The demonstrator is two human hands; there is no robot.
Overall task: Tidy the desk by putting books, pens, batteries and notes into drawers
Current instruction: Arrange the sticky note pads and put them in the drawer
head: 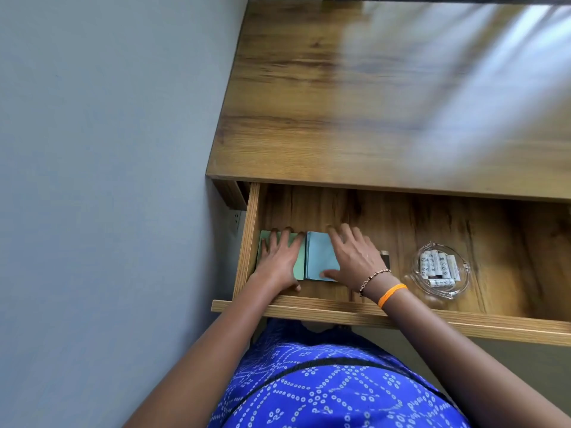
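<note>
The wooden drawer (309,310) is pulled out under the desk top (340,103). At its left end lie two pads of notes side by side. My left hand (279,261) lies flat on the green pad (299,267), fingers straight. My right hand (352,257) rests on the blue pad (319,254), fingers spread over its right edge and thumb on its near corner. A clear glass bowl (440,271) with several white batteries stands in the drawer to the right.
A small dark object (385,256) peeks out just behind my right hand. A grey wall (108,180) runs close along the left of the desk. My blue patterned clothing (324,381) is right below the drawer front.
</note>
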